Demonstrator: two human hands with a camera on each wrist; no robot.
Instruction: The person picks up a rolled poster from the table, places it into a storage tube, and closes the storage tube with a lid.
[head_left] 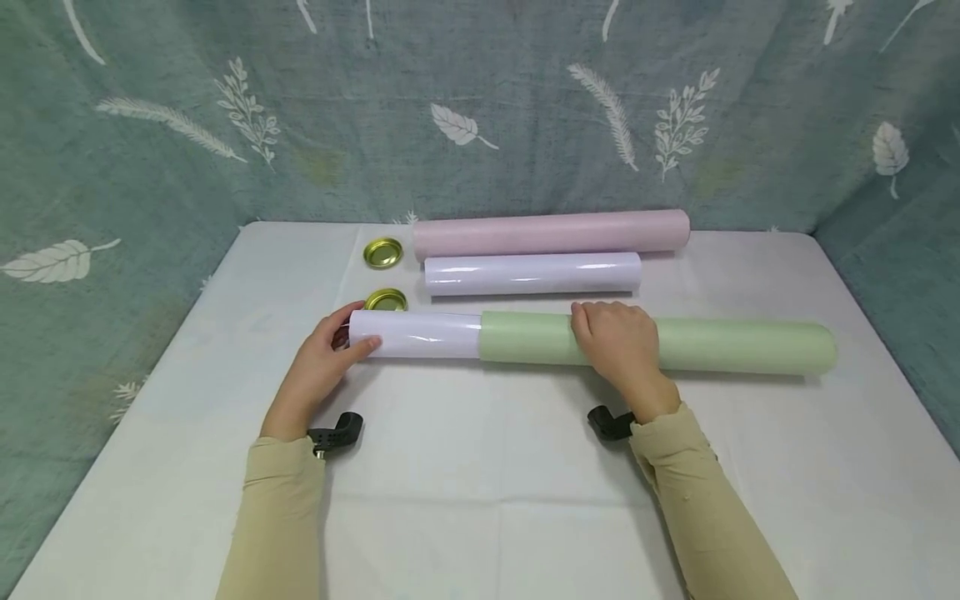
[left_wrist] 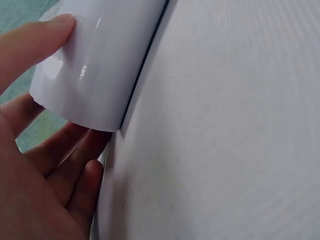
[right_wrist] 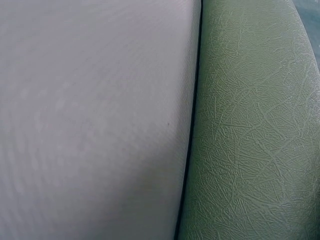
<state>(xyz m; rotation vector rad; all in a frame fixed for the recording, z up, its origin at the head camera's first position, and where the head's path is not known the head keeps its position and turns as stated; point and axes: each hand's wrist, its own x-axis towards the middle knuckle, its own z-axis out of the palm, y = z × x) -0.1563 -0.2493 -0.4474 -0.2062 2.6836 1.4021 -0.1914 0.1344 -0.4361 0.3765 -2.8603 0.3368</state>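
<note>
A glossy white roll (head_left: 420,336) lies crosswise on the table, its right part inside the left end of a textured green tube (head_left: 738,346). At the roll's left end my left hand (head_left: 318,362) holds it, thumb on the near side and fingers around the end and behind. The left wrist view shows the thumb pressed on the white surface (left_wrist: 107,60). My right hand (head_left: 618,343) grips the green tube from above, near its middle. Only the green leathery surface (right_wrist: 255,125) and the tablecloth appear in the right wrist view; the right fingers are out of it.
Behind lie a pink tube (head_left: 551,235) and a second glossy white roll (head_left: 532,274), parallel to the green tube. Two gold round lids (head_left: 382,252) sit to their left, the nearer one partly hidden behind the held roll. A patterned curtain (head_left: 517,108) borders the white table (head_left: 480,533).
</note>
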